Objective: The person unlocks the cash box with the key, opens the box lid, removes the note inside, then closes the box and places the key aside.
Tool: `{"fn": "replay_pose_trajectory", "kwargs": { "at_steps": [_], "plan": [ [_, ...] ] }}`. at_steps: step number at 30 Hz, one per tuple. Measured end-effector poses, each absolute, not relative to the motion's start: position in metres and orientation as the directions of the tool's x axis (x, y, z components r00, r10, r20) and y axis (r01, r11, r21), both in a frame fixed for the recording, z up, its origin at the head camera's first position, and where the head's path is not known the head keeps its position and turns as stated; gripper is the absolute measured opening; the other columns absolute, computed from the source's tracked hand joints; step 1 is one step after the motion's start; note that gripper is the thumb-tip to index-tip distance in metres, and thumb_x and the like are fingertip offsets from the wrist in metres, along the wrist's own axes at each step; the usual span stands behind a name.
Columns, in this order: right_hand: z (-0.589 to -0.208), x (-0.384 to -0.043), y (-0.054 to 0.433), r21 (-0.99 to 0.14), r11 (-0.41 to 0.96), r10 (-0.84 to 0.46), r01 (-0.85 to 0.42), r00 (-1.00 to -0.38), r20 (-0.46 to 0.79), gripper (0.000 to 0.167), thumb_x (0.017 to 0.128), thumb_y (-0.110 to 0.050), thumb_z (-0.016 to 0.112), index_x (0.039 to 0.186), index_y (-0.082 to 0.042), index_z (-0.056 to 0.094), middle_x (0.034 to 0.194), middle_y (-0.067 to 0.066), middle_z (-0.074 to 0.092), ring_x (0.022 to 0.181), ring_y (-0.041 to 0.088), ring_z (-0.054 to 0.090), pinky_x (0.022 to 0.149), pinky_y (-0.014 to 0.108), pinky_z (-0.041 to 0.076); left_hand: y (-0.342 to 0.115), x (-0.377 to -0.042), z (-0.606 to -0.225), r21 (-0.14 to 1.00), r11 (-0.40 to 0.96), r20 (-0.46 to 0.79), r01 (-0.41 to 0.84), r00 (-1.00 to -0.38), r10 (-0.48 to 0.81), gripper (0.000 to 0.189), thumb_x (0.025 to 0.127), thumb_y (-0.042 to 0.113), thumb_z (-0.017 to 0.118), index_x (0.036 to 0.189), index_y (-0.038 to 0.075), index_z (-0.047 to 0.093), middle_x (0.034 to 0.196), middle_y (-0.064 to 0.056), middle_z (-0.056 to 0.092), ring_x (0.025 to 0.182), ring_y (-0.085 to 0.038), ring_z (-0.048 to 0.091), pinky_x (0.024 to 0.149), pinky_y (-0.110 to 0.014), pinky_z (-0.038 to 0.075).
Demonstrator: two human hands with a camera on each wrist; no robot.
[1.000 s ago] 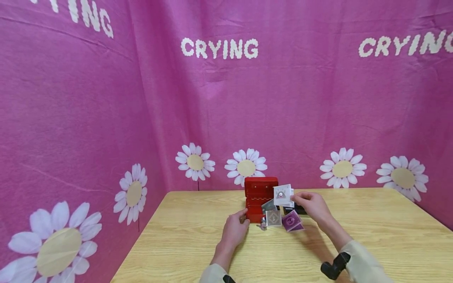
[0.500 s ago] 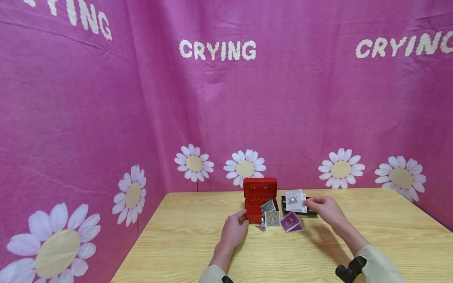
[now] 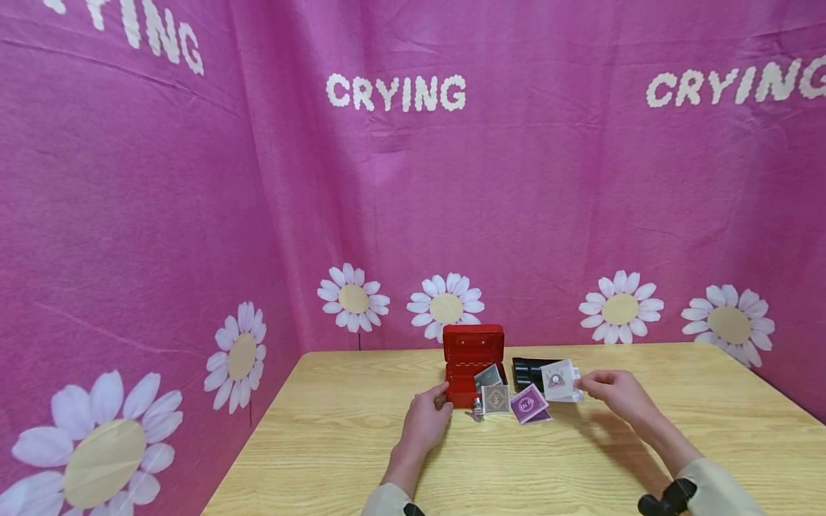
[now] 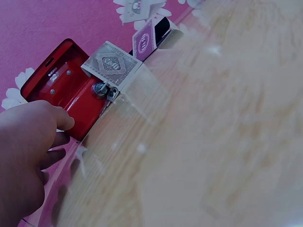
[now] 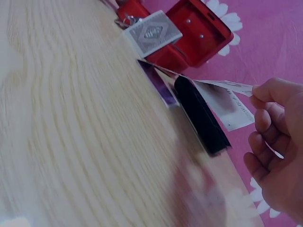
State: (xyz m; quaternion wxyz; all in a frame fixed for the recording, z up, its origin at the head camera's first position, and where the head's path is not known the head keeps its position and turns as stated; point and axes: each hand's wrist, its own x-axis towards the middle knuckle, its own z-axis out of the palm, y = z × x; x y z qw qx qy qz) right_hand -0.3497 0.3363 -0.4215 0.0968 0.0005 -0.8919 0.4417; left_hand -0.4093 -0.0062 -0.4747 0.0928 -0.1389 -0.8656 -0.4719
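Note:
My right hand [image 3: 616, 394] pinches the edge of a folded white paper card [image 3: 558, 380] with a small printed figure, held up over the black tray [image 3: 529, 374]. In the right wrist view the card's printed leaf [image 5: 232, 111] hangs below thumb and finger. The fingers of my left hand [image 3: 427, 423] rest against the left side of a small red cash box [image 3: 461, 396], its lid raised. A grey patterned folded card [image 3: 495, 399] stands at the box's front, and a dark grey-green card [image 3: 488, 377] leans inside. A purple folded card [image 3: 529, 404] stands to its right.
Keys [image 3: 477, 410] hang at the lock on the box's front, clearer in the left wrist view as a round lock [image 4: 99, 90]. Everything stands on a wooden table [image 3: 452, 473], with a pink daisy-print curtain [image 3: 516, 201] close behind its far edge.
My right hand has carried the white card rightward and down, from beside the red box's lid to the right part of the black tray. The left hand stays at the box.

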Motion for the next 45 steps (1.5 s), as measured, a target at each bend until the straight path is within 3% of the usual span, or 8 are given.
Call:
{"fn": "replay_pose_trajectory", "kwargs": {
  "at_steps": [11, 22, 30, 37, 45],
  "plan": [
    [-0.428, -0.345, 0.355, -0.788, 0.613, 0.085, -0.049, -0.988, 0.128, 0.036, 0.096, -0.029, 0.061, 0.107, 0.003, 0.072, 0.104, 0.002, 0.072, 0.095, 0.011, 0.059, 0.083, 0.029, 0.049, -0.007, -0.409, -0.475, 0.782, 0.519, 0.313, 0.346, -0.937, 0.154, 0.043, 0.094, 0.009, 0.062, 0.137, 0.003, 0.059, 0.135, -0.011, 0.064, 0.132, -0.032, 0.054, 0.122, -0.053, 0.022],
    [-0.442, -0.352, 0.360, -0.747, 0.665, 0.091, -0.003, -0.992, 0.084, 0.035, 0.094, -0.030, 0.062, 0.101, 0.003, 0.072, 0.096, 0.005, 0.069, 0.088, 0.010, 0.055, 0.072, 0.022, 0.044, -0.006, -0.410, -0.476, 0.780, 0.521, 0.316, 0.346, -0.937, 0.150, 0.043, 0.094, 0.009, 0.062, 0.137, 0.004, 0.059, 0.135, -0.010, 0.064, 0.132, -0.031, 0.054, 0.122, -0.053, 0.023],
    [-0.446, -0.348, 0.352, -0.718, 0.696, 0.079, -0.032, -0.989, 0.122, 0.030, 0.093, -0.026, 0.061, 0.096, 0.002, 0.069, 0.067, -0.003, 0.047, 0.064, 0.009, 0.042, 0.058, 0.025, 0.034, -0.006, -0.411, -0.476, 0.792, 0.515, 0.293, 0.327, -0.944, 0.149, 0.044, 0.095, 0.009, 0.061, 0.139, 0.005, 0.058, 0.137, -0.009, 0.063, 0.134, -0.030, 0.052, 0.123, -0.052, 0.022],
    [-0.445, -0.350, 0.347, -0.644, 0.764, 0.112, -0.042, -0.974, 0.196, 0.026, 0.096, -0.024, 0.060, 0.093, 0.001, 0.069, 0.085, 0.006, 0.066, 0.075, 0.014, 0.048, 0.063, 0.026, 0.036, -0.006, -0.410, -0.477, 0.795, 0.510, 0.295, 0.328, -0.944, 0.147, 0.044, 0.095, 0.009, 0.061, 0.138, 0.004, 0.058, 0.136, -0.010, 0.063, 0.134, -0.030, 0.053, 0.123, -0.053, 0.022],
    [-0.441, -0.350, 0.340, -0.617, 0.785, 0.124, -0.060, -0.960, 0.252, 0.026, 0.095, -0.025, 0.060, 0.094, -0.001, 0.070, 0.089, 0.009, 0.070, 0.078, 0.015, 0.053, 0.070, 0.030, 0.042, -0.006, -0.410, -0.477, 0.797, 0.502, 0.300, 0.337, -0.941, 0.156, 0.044, 0.095, 0.009, 0.060, 0.139, 0.004, 0.057, 0.135, -0.011, 0.064, 0.132, -0.029, 0.055, 0.122, -0.054, 0.022]
  ]
}}
